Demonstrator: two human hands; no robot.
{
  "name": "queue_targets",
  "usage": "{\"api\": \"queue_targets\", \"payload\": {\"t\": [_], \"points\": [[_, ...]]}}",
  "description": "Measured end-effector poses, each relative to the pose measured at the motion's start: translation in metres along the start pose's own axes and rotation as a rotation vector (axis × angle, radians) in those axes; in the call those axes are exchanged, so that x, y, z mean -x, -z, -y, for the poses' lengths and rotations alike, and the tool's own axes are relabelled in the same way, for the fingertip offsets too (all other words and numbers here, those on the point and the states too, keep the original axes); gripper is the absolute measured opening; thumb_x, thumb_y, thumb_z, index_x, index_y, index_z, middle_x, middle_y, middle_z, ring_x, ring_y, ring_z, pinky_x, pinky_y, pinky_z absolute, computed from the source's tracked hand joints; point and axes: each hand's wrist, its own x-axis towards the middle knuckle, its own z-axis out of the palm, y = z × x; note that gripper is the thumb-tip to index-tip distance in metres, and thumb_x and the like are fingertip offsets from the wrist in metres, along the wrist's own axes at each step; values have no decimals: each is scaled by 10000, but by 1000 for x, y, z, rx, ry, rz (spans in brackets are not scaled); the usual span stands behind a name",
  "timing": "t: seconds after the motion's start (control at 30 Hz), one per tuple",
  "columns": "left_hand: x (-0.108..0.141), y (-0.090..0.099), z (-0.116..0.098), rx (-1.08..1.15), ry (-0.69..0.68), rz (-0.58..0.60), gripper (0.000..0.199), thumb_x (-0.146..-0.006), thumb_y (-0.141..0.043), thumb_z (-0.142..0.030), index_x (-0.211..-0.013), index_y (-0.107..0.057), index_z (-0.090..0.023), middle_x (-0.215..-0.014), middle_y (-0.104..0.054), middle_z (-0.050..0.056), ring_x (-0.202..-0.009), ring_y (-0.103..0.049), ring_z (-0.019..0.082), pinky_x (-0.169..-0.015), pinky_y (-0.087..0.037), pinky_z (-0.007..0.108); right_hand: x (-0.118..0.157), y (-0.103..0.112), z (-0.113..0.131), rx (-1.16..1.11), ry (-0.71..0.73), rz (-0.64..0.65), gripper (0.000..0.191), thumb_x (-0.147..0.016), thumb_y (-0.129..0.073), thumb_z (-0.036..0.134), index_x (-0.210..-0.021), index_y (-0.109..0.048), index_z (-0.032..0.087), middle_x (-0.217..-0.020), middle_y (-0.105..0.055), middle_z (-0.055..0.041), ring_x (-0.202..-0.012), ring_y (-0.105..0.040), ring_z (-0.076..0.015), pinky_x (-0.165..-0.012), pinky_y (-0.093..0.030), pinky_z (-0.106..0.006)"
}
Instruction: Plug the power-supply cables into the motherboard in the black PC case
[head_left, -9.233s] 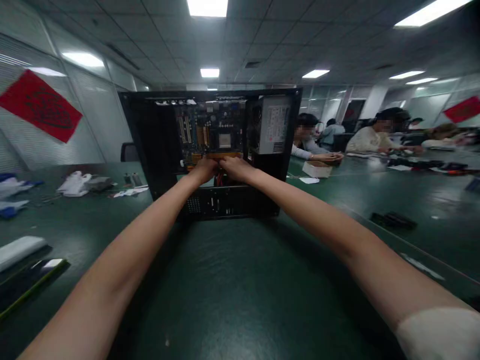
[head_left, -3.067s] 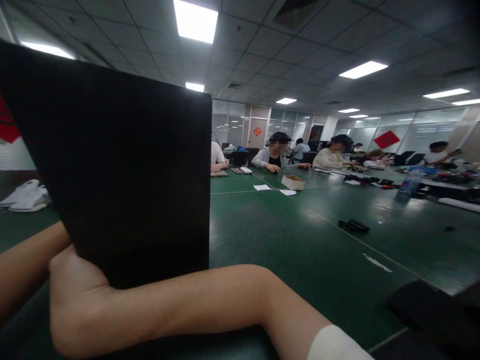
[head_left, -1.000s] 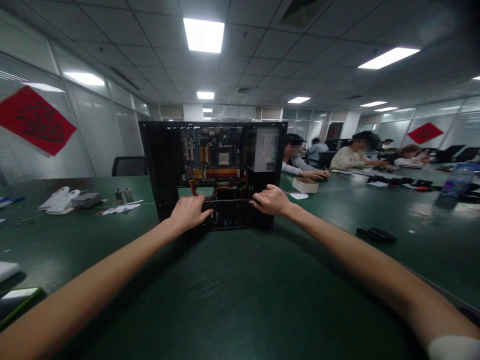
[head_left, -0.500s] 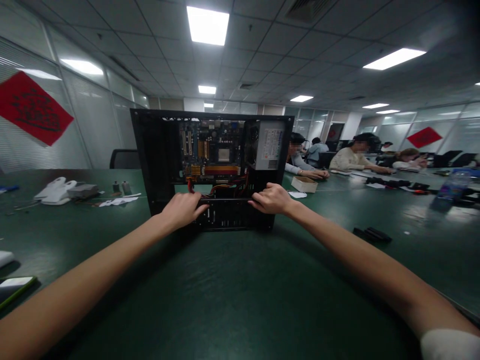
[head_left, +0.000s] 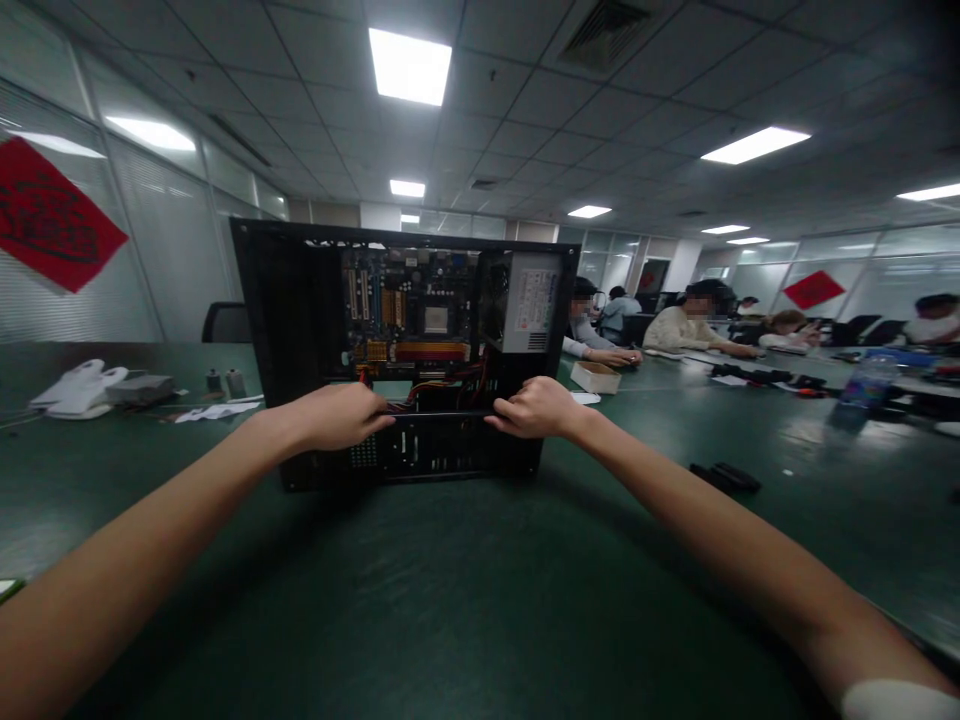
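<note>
Hands: two, set apart from each other; the left hand (head_left: 341, 415) had moved a little away from the right hand (head_left: 536, 407) since a half-second earlier. Fingers and thumbs of both were closed on the black rail, toward 11 and 1 o'clock.
Rail: one black rail (head_left: 442, 414) crossing the lower part of the case between the hands.
Computer case: one computer case (head_left: 277, 300), upright on the green table (head_left: 450, 610) at 12 o'clock, open side to the wearer. Its left end looked larger and nearer than before.
Inside the case: one motherboard (head_left: 409, 275) around 12 on that open face, one power supply (head_left: 532, 310) near 2, loose cables (head_left: 431, 390) just above the rail.
Black pieces: a small cluster (head_left: 726, 477) toward 2 o'clock; I could not count it.
Left of the case: one white bag (head_left: 82, 388), one grey block (head_left: 141, 389), two small cylinders, all toward 10.
Right of the case: one open box (head_left: 596, 377) toward 1, one clear bottle (head_left: 868, 385) toward 2.
People: at least six, from 1 to 2, beyond the box.
Red hangings: two, at 10 and 2, farthest off.
</note>
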Motion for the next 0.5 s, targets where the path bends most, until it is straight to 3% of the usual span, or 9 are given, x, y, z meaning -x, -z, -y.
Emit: {"api": "queue_targets", "payload": {"t": [0.13,0.23,0.37,0.5], "points": [[-10,7,13,139,-124,-105,365,-1036,-470,-452,-1134,-719,-205,-1084,-761,103,-933,-712,237,-782,-527,336,-10,15,6,-41,-34,121,550,-1110,-405,461,-845,-772,149,-720,-777,-123,-576,-663,-185,-570,-234,-307],[-21,8,28,174,-121,-148,345,-986,-533,-438,-1130,-716,-184,-1131,-756,121,-973,-711,241,-819,-532,332,-23,28,13,-77,-45,182,534,-1119,-402,443,-888,-779,144,-779,-791,-132,-650,-699,-196,-589,-266,-299],[-44,2,45,120,-3,-41,353,-832,-658,-352,-1141,-768,-221,-1188,-772,118,-1005,-722,259,-839,-540,333,-51,51,20,-164,-66,222,439,-1105,-463,418,-956,-780,153,-860,-797,-125,-715,-706,-194,-619,-304,-294],[-59,4,48,102,-48,86,233,-808,-622,-302,-937,-809,-253,-968,-804,70,-831,-717,235,-731,-519,318,-86,83,19,-397,-93,232,364,-1078,-534,413,-1010,-780,155,-937,-790,-110,-752,-671,-178,-624,-323,-284]]}}
